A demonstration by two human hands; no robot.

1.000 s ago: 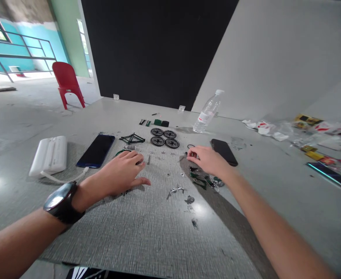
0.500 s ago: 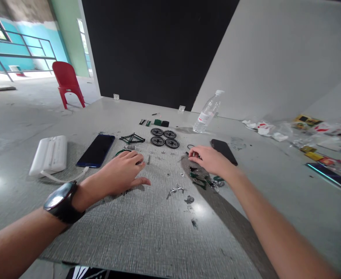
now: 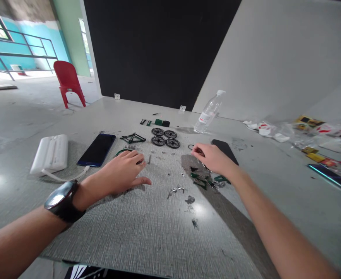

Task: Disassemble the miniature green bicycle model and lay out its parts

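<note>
On the grey table rests my left hand (image 3: 125,168), palm down with thumb spread from loosely curled fingers, nothing seen in it. Part of a green ring (image 3: 124,151) shows behind its knuckles. My right hand (image 3: 211,157) is over a pile of small green and metal parts (image 3: 201,181), its thumb and fingers pinched together; what they hold, if anything, is hidden. A thin black ring (image 3: 191,147) lies by its fingertips. Several black spoked miniature wheels (image 3: 165,138) sit beyond the hands, beside a dark miniature bicycle frame (image 3: 133,138). Silver parts (image 3: 176,190) lie nearer me.
A white power bank (image 3: 50,154) with a cable and a blue phone (image 3: 96,150) are at left. A black phone (image 3: 225,151) lies beside my right hand. Behind stands a clear bottle (image 3: 208,114). Plastic packaging (image 3: 286,130) is scattered far right.
My right hand has shifted slightly right, and its fingers look more closely pinched. More of the parts pile shows below it. My left hand stays in place.
</note>
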